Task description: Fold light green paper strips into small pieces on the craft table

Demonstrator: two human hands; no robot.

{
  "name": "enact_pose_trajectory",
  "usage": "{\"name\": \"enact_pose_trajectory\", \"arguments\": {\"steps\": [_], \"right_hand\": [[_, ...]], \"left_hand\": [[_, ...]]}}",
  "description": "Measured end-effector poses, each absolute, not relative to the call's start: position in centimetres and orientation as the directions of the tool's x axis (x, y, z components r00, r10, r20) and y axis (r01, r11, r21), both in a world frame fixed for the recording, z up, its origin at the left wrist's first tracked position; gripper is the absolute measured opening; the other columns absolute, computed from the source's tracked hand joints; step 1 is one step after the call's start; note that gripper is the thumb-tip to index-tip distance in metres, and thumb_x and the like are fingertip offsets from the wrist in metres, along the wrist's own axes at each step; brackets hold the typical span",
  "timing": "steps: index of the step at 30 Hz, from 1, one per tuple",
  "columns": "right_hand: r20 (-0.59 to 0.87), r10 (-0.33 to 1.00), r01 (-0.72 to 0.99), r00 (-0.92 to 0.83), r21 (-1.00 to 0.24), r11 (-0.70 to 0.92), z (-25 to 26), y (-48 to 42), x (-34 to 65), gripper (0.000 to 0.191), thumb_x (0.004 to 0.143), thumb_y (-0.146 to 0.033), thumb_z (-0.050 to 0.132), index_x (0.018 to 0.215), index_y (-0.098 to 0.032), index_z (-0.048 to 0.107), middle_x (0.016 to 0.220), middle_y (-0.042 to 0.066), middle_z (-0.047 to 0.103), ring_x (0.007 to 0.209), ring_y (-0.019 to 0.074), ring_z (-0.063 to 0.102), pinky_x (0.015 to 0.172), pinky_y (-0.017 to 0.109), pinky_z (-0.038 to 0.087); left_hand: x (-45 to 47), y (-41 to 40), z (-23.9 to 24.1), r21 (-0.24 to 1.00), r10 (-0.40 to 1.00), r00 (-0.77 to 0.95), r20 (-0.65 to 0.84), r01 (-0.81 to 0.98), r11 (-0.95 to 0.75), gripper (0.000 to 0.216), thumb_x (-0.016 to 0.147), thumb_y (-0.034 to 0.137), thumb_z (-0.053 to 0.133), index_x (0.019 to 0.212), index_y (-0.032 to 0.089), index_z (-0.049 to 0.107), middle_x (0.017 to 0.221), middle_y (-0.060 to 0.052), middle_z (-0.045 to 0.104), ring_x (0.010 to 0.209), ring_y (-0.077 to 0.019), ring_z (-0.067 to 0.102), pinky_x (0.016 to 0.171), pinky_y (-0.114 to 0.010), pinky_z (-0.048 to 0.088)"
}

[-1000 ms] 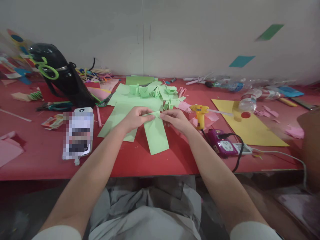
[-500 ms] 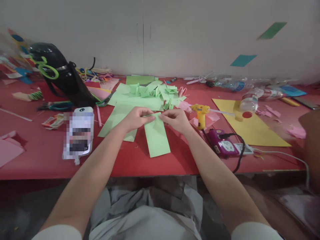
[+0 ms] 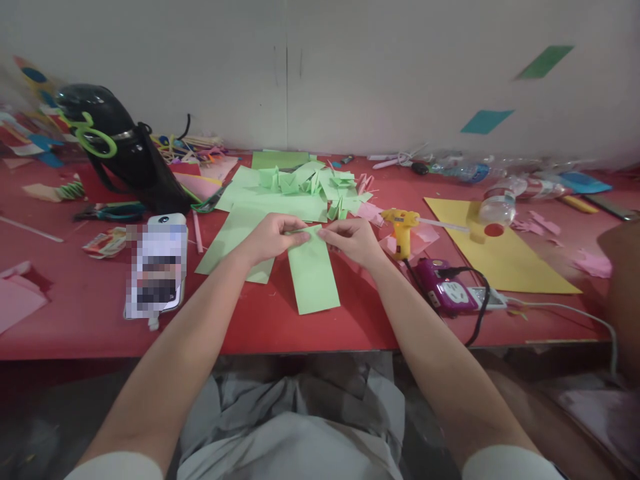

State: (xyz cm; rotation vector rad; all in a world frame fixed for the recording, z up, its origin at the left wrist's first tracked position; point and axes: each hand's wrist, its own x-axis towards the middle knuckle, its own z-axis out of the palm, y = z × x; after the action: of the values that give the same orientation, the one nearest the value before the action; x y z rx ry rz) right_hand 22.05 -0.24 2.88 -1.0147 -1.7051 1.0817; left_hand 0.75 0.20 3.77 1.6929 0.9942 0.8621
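Observation:
A narrow light green paper strip (image 3: 315,277) lies between my forearms, its near end close to the front edge of the table. My left hand (image 3: 273,235) pinches the strip's far left corner between thumb and fingers. At the far right corner, my right hand (image 3: 351,238) pinches it the same way. Larger light green sheets (image 3: 235,240) lie under and beside my left hand. Beyond my hands sits a cluster of folded green paper pieces (image 3: 300,180).
Right of my hands are a yellow glue gun (image 3: 401,233), a purple power socket (image 3: 450,290) with cables and a yellow sheet (image 3: 520,260). A phone (image 3: 159,267) and a tall black bottle (image 3: 125,150) stand left. Another person's arm (image 3: 620,280) shows at the right edge.

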Motion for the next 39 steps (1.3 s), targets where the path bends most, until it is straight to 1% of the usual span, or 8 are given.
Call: {"name": "enact_pose_trajectory", "arguments": {"steps": [4,8,10,15,19,27,32,39], "right_hand": [[0.228,0.923,0.193,-0.309,-0.936,0.295,2.9,-0.2,22.1,0.034,0.074,-0.050,0.073,0.064,-0.018,0.068,0.055,0.000,0.060,0.051,0.0113,0.052,0.051,0.025,0.042],[0.220,0.928,0.193,-0.301,-0.939,0.286,2.9,-0.2,22.1,0.035,0.076,-0.050,0.072,0.063,-0.018,0.066,0.053,-0.001,0.059,0.050,0.0108,0.052,0.051,0.025,0.042],[0.217,0.930,0.185,-0.295,-0.942,0.279,2.9,-0.2,22.1,0.035,0.076,-0.050,0.072,0.063,-0.018,0.066,0.053,-0.001,0.058,0.049,0.0107,0.052,0.050,0.025,0.042],[0.198,0.934,0.161,-0.299,-0.954,0.254,2.7,0.0,22.1,0.037,0.075,-0.053,0.072,0.066,-0.018,0.066,0.055,-0.001,0.059,0.049,0.0108,0.052,0.052,0.026,0.044],[0.196,0.934,0.155,-0.298,-0.956,0.251,2.7,0.0,22.0,0.037,0.075,-0.053,0.072,0.066,-0.018,0.066,0.055,-0.001,0.059,0.050,0.0109,0.053,0.053,0.026,0.045],[0.199,0.936,0.129,-0.291,-0.961,0.244,2.6,0.0,21.8,0.035,0.075,-0.051,0.073,0.065,-0.018,0.065,0.053,-0.002,0.057,0.049,0.0106,0.052,0.053,0.025,0.044],[0.190,0.942,0.081,-0.278,-0.972,0.220,2.6,-0.2,21.6,0.032,0.074,-0.049,0.074,0.069,-0.018,0.068,0.056,-0.002,0.058,0.052,0.0107,0.052,0.054,0.025,0.043],[0.244,0.935,0.091,-0.257,-0.957,0.275,2.5,-0.1,21.6,0.028,0.077,-0.045,0.073,0.070,-0.018,0.069,0.055,-0.003,0.056,0.051,0.0098,0.049,0.053,0.025,0.041]], "left_hand": [[0.8,0.2,3.8,0.947,0.904,0.415,0.103,0.237,-0.217,0.034,0.072,0.047,0.077,0.091,0.018,0.075,0.094,-0.007,0.075,0.091,-0.0236,0.067,0.081,-0.036,0.052],[0.9,0.0,4.1,0.929,0.877,0.449,0.169,0.224,-0.293,0.039,0.079,0.043,0.072,0.112,0.022,0.073,0.117,-0.009,0.071,0.111,-0.0270,0.064,0.092,-0.039,0.051],[1.0,-0.2,4.3,0.921,0.865,0.464,0.191,0.220,-0.322,0.039,0.082,0.041,0.069,0.117,0.024,0.072,0.122,-0.008,0.070,0.115,-0.0272,0.063,0.096,-0.040,0.050],[1.0,-0.3,4.2,0.922,0.868,0.455,0.199,0.214,-0.323,0.038,0.083,0.041,0.068,0.116,0.024,0.073,0.114,-0.008,0.073,0.114,-0.0283,0.063,0.097,-0.042,0.051],[1.3,-0.3,4.0,0.925,0.875,0.436,0.211,0.202,-0.323,0.035,0.084,0.040,0.067,0.114,0.023,0.074,0.114,-0.008,0.073,0.113,-0.0270,0.064,0.096,-0.040,0.051],[2.1,-0.6,4.2,0.906,0.900,0.356,0.249,0.244,-0.347,0.026,0.085,0.035,0.065,0.104,0.022,0.077,0.107,-0.006,0.075,0.103,-0.0236,0.067,0.091,-0.036,0.052],[2.1,-0.6,4.0,0.929,0.900,0.367,0.235,0.188,-0.319,0.028,0.083,0.038,0.067,0.105,0.023,0.077,0.105,-0.006,0.076,0.101,-0.0235,0.068,0.089,-0.036,0.053],[2.2,-0.4,3.8,0.934,0.909,0.352,0.222,0.191,-0.302,0.031,0.082,0.040,0.068,0.105,0.021,0.076,0.105,-0.007,0.075,0.099,-0.0230,0.067,0.086,-0.035,0.052]]}}
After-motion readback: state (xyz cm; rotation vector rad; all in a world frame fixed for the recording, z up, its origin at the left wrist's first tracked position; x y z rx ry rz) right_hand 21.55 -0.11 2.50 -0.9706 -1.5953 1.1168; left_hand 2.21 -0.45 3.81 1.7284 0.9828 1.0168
